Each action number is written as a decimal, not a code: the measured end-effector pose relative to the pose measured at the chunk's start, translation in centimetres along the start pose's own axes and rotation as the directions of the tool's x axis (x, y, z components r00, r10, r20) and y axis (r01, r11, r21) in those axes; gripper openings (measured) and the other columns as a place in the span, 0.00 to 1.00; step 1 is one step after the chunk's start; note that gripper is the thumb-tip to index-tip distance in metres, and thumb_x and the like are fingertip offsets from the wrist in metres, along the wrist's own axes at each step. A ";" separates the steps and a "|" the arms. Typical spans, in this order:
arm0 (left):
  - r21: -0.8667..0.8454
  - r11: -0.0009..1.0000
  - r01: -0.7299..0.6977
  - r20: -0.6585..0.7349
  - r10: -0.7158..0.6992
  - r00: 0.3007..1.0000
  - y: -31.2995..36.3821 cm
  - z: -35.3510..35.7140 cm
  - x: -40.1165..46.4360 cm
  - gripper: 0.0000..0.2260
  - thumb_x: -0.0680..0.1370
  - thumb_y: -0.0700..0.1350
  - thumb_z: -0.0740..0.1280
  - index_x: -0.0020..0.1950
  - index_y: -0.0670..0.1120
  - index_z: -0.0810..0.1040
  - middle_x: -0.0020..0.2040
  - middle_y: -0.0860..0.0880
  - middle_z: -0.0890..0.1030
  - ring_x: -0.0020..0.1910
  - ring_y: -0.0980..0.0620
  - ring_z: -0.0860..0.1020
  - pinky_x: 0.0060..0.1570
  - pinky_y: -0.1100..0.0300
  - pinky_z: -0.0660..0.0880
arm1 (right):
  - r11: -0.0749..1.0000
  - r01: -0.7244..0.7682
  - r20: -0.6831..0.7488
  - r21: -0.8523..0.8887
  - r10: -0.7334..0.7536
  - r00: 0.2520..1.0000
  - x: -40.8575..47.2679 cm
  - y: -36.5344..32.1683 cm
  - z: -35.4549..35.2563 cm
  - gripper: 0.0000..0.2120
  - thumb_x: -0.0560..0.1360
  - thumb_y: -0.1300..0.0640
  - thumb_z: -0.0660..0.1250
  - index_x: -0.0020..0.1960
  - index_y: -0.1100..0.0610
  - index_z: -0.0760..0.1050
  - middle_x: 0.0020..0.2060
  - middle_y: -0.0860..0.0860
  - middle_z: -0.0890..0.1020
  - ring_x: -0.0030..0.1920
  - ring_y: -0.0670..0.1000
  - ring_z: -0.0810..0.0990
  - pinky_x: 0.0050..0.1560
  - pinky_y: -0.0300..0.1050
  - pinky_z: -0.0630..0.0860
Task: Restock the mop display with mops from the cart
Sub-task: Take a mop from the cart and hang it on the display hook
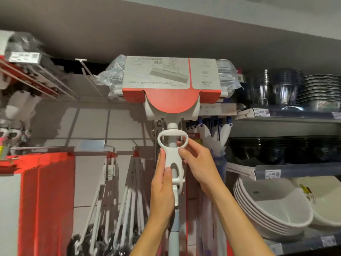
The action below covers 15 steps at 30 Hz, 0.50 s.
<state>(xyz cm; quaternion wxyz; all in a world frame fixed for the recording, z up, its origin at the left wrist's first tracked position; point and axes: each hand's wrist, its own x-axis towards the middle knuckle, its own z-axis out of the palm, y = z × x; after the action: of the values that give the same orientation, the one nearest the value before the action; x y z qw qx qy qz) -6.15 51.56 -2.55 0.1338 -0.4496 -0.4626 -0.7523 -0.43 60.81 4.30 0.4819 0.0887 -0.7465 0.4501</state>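
1. White plastic is what you have in both hands: your left hand [162, 183] wraps the lower part of the wringer handle [172, 154] on the mop [171, 100], thumb on its front; your right hand [198, 161] pinches the handle's loop from the right.
2. Above your hands, the mop's wrapped head is raised in front of the top hook [88, 71], so, by my reading, hanging is under way, not finished.
3. Left of and below your hands, other mops [110, 209] already hang; the cart is out of view.
4. On the head's card sleeve [171, 74], the print is too blurred to read.
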 end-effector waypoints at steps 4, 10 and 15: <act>0.013 0.999 -0.031 -0.018 0.031 0.999 -0.1 2.2 1.0 0.20 0.83 0.53 0.57 0.75 0.65 0.61 0.78 0.60 0.64 0.77 0.63 0.63 0.77 0.55 0.62 | 0.995 0.032 0.074 0.098 -0.039 0.996 1.2 0.6 -2.2 0.20 0.78 0.63 0.66 0.64 0.42 0.77 0.56 0.46 0.85 0.59 0.46 0.82 0.58 0.43 0.79; 0.076 0.994 -0.084 -0.027 0.086 0.996 0.3 4.6 2.5 0.20 0.83 0.51 0.56 0.73 0.66 0.60 0.80 0.58 0.62 0.78 0.62 0.61 0.77 0.56 0.60 | 0.965 0.046 -0.019 0.259 -0.043 0.999 2.6 1.2 -3.7 0.23 0.78 0.68 0.66 0.67 0.47 0.71 0.53 0.50 0.86 0.54 0.49 0.85 0.50 0.43 0.81; 0.055 0.996 -0.074 -0.012 0.075 0.997 0.7 5.0 3.9 0.20 0.85 0.50 0.57 0.75 0.63 0.60 0.79 0.53 0.65 0.77 0.54 0.65 0.76 0.51 0.65 | 0.949 0.093 -0.010 0.300 -0.094 0.996 4.2 1.2 -4.2 0.24 0.79 0.69 0.66 0.67 0.44 0.71 0.51 0.44 0.87 0.55 0.47 0.85 0.51 0.41 0.81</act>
<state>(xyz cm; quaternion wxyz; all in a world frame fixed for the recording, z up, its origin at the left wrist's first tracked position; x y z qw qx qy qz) -5.14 56.14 1.81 0.1771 -0.4573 -0.4648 -0.7372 -0.60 65.98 7.46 0.4819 0.1970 -0.6655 0.5348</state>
